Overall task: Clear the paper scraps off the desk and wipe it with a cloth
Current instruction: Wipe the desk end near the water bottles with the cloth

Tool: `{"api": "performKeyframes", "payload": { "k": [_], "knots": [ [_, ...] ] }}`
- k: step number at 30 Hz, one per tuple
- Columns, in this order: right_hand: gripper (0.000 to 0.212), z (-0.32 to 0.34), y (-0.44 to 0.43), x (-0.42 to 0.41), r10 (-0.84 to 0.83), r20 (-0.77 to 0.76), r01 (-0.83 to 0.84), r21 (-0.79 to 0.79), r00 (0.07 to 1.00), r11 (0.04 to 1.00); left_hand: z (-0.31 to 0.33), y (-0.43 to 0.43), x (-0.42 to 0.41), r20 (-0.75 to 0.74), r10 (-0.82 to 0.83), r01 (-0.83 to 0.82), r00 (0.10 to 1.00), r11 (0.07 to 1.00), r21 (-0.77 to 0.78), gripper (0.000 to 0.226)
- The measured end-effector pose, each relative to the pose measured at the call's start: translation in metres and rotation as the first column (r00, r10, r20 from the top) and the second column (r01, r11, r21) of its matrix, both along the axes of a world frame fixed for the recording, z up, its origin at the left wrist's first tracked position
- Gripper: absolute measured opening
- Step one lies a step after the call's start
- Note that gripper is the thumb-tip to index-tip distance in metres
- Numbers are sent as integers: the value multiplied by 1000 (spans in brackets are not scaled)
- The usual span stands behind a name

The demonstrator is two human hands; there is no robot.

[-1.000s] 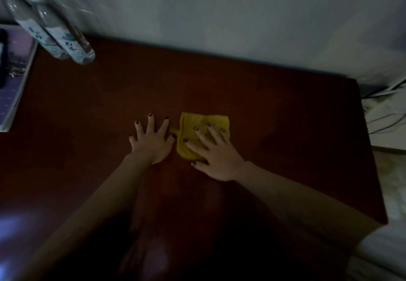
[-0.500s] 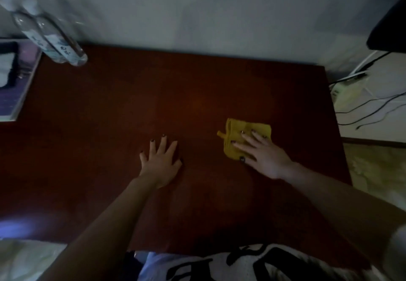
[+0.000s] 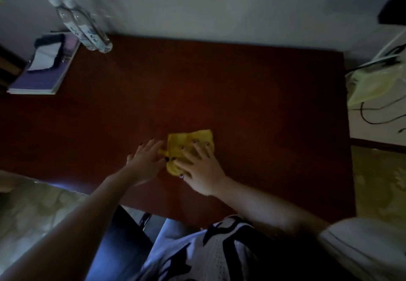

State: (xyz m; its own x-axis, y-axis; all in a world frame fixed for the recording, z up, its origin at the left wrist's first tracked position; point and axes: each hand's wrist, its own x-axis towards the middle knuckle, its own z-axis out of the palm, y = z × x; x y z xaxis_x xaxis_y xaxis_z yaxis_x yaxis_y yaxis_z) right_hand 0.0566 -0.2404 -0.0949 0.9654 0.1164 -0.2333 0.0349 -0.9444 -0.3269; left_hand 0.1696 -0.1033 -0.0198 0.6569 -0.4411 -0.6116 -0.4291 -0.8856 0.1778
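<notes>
A folded yellow cloth [image 3: 189, 141] lies on the dark red-brown desk [image 3: 241, 96], a little in front of its middle. My right hand [image 3: 198, 166] lies flat on the cloth's near half, fingers spread and pressing it down. My left hand [image 3: 146, 159] rests flat on the desk just left of the cloth, fingers apart, its fingertips touching the cloth's left edge. I see no paper scraps on the desk.
Two clear water bottles [image 3: 84, 29] stand at the desk's back left corner by the wall. A purple notebook [image 3: 44, 76] with a dark object on it lies at the left edge. Right of the desk are a yellowish plastic bag [image 3: 373, 85] and black cables [image 3: 377, 115].
My right hand has slid the cloth back to the left, up against my left hand. The left hand stayed planted. The view pulled back and now shows my shirt and the desk's front edge.
</notes>
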Motion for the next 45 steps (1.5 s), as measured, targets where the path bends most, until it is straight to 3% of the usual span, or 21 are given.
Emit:
{"api": "performKeyframes", "payload": {
  "k": [3,7,11,15,21,27,35,41,45],
  "knots": [
    [43,-11,-6,-49,99,85,-97,-26,992,995,-4,-30,-17,4,-68,68,998,998,13,63],
    [47,-14,-51,-121,76,112,-65,-99,991,993,-13,-70,-42,23,-187,187,982,982,12,65],
    [52,-17,-114,-194,-128,87,142,-173,988,975,-29,-87,-62,27,-275,275,961,961,10,66],
    [49,-13,-159,-260,-377,51,378,-217,925,900,-43,-86,-71,14,-314,314,949,949,18,68],
    [49,-14,-127,-269,-629,94,635,-157,772,756,-52,-77,-70,11,-406,406,914,914,-16,72],
    [48,-14,-47,-208,-314,133,330,-121,940,936,-40,-54,-50,14,-432,429,902,890,-152,66],
    [42,-22,45,-98,-18,185,31,-68,983,997,-31,-26,-30,2,-499,495,867,861,-117,64],
    [47,-26,40,-134,10,194,20,-157,981,987,-31,-50,-45,12,-618,617,786,784,-72,65],
    [48,-28,1,-229,-198,187,237,-220,962,946,-29,-75,-55,35,-663,664,748,745,-70,65]
  ]
}}
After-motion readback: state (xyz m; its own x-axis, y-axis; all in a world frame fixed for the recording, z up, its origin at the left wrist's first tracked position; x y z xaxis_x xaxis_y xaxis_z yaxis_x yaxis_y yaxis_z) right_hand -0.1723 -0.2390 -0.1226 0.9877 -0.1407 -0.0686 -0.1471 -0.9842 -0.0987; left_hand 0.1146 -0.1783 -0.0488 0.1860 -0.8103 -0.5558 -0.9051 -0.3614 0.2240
